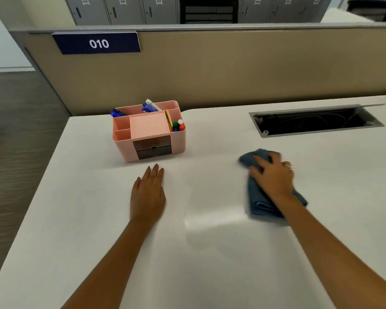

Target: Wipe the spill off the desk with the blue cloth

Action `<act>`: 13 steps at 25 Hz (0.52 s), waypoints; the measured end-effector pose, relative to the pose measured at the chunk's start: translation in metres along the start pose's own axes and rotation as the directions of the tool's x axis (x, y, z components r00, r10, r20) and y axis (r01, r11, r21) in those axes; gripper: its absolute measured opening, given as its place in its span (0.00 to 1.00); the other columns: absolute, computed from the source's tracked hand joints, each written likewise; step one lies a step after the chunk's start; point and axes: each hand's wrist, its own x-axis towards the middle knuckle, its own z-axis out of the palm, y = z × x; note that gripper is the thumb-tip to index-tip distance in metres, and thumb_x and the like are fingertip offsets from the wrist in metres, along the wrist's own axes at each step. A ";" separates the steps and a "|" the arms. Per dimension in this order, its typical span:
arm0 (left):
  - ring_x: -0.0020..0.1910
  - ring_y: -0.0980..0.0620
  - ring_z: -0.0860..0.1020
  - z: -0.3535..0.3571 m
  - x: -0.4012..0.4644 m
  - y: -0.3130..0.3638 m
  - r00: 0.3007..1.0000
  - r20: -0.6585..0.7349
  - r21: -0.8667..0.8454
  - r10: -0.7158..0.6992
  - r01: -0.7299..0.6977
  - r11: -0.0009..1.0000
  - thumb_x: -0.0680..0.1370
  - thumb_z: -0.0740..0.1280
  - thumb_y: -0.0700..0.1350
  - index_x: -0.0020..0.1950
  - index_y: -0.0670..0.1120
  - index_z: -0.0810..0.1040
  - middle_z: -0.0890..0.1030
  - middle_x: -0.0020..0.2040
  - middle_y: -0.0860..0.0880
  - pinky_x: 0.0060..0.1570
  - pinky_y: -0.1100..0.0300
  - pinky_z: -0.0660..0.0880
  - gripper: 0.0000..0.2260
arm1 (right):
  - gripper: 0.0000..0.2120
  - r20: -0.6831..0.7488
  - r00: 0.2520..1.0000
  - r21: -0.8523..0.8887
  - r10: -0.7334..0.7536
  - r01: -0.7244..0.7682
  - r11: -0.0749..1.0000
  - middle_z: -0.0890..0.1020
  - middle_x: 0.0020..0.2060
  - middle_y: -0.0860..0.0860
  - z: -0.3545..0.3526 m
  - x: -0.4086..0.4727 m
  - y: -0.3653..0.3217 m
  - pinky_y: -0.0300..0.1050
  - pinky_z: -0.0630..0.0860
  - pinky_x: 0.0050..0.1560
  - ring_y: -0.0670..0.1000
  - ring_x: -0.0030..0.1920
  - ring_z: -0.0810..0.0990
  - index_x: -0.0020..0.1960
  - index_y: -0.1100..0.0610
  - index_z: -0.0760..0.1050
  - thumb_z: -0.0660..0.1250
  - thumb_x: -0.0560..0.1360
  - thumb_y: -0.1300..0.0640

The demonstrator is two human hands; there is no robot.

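A folded blue cloth (257, 202) lies on the white desk (210, 253), right of centre. My right hand (273, 175) presses flat on top of it, fingers spread over its far end; hand and cloth are motion-blurred. My left hand (148, 192) rests palm down on the bare desk, fingers together, holding nothing, just in front of the pink organizer. No spill shows clearly; only a faint sheen (212, 210) lies on the surface between my hands.
A pink desk organizer (149, 132) with pens and markers stands at the back left. An open cable tray (316, 122) is cut into the desk at the back right. A beige partition (232, 70) with a "010" sign runs behind. The desk's left edge drops to the floor.
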 end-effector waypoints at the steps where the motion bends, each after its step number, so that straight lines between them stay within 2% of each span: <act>1: 0.76 0.50 0.54 0.000 0.000 0.000 1.000 -0.001 0.000 0.000 0.000 1.000 0.79 0.53 0.40 0.75 0.46 0.58 0.58 0.77 0.49 0.74 0.51 0.51 0.23 | 0.20 -0.005 0.996 -0.002 0.090 -0.090 0.996 0.71 0.64 0.57 -0.004 0.009 0.020 0.59 0.70 0.54 0.68 0.55 0.70 0.63 0.47 0.75 0.64 0.73 0.45; 4: 0.76 0.50 0.52 0.002 0.000 0.001 1.000 0.002 0.008 0.001 -0.001 1.000 0.79 0.53 0.40 0.76 0.46 0.56 0.56 0.77 0.49 0.74 0.52 0.50 0.24 | 0.22 0.030 0.961 -0.013 0.274 -0.274 0.962 0.68 0.67 0.58 -0.005 0.035 0.028 0.62 0.66 0.60 0.70 0.61 0.66 0.66 0.45 0.72 0.58 0.74 0.39; 6: 0.77 0.51 0.51 0.003 0.001 0.000 1.000 0.006 0.011 -0.003 0.003 1.000 0.79 0.52 0.41 0.76 0.46 0.55 0.55 0.77 0.49 0.74 0.52 0.49 0.24 | 0.23 0.057 0.966 -0.009 0.251 -0.251 0.968 0.66 0.68 0.58 0.002 0.042 -0.015 0.62 0.64 0.61 0.70 0.62 0.65 0.65 0.42 0.71 0.55 0.74 0.36; 9: 0.77 0.51 0.51 0.004 0.002 -0.002 1.000 0.006 0.014 -0.008 0.008 1.000 0.80 0.51 0.41 0.76 0.45 0.54 0.55 0.78 0.49 0.74 0.52 0.48 0.24 | 0.23 0.102 0.995 -0.009 0.011 -0.011 1.000 0.66 0.69 0.56 0.018 0.023 -0.105 0.59 0.65 0.60 0.68 0.63 0.65 0.66 0.41 0.69 0.54 0.74 0.36; 13: 0.76 0.51 0.53 0.006 0.002 -0.004 1.000 -0.006 0.017 -0.007 0.007 1.000 0.79 0.52 0.41 0.76 0.45 0.55 0.57 0.77 0.49 0.73 0.52 0.49 0.24 | 0.21 0.122 0.957 0.002 -0.262 0.264 0.965 0.65 0.72 0.55 0.025 -0.045 -0.184 0.61 0.65 0.60 0.68 0.64 0.66 0.68 0.43 0.68 0.56 0.76 0.42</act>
